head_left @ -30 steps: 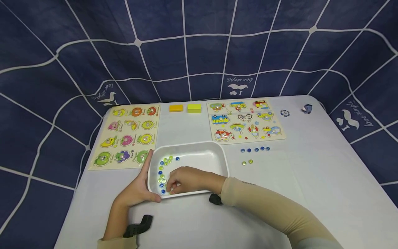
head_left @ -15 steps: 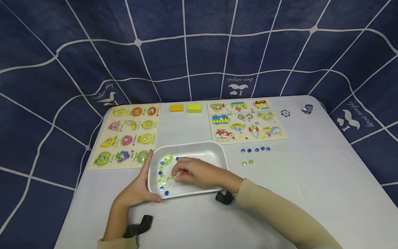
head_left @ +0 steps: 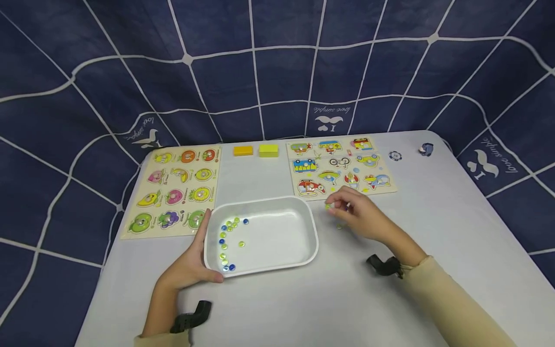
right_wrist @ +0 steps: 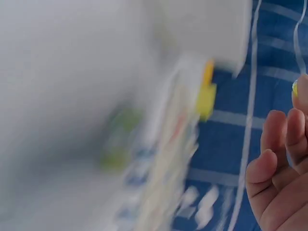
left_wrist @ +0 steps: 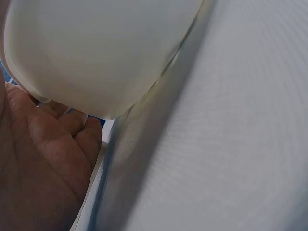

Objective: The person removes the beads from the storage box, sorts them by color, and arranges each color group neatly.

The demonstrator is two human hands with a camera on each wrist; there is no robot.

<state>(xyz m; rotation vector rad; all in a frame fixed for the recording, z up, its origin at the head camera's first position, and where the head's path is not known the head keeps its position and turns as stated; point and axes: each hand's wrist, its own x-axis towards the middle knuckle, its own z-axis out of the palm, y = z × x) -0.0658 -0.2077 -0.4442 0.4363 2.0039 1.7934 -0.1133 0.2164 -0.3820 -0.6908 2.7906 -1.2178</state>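
In the head view my left hand [head_left: 188,265] holds the left end of a white tray [head_left: 282,262], thumb at the near corner and fingers along the side wall. The tray's outer wall [left_wrist: 96,57] fills the top of the left wrist view, with fingers tucked against its edge. Blue and yellow-green flat glass beads [head_left: 241,244] lie in the tray, mostly toward its left end. To the right of the tray, my right hand [head_left: 357,214] pinches a yellow-green glass bead [head_left: 328,206] between thumb and forefinger, above the table.
A fruit puzzle board [head_left: 173,193] lies at left and a vehicle puzzle board [head_left: 342,166] at back right. Between them stand an orange block [head_left: 243,151] and a yellow block [head_left: 269,151]. Farther right are a poker chip [head_left: 395,155] and a small dark blue figure [head_left: 426,149].
My right hand has lifted a yellow-green bead out of the tray and carried it right, over the table, now covering the row of blue beads. The left hand stays on the tray.
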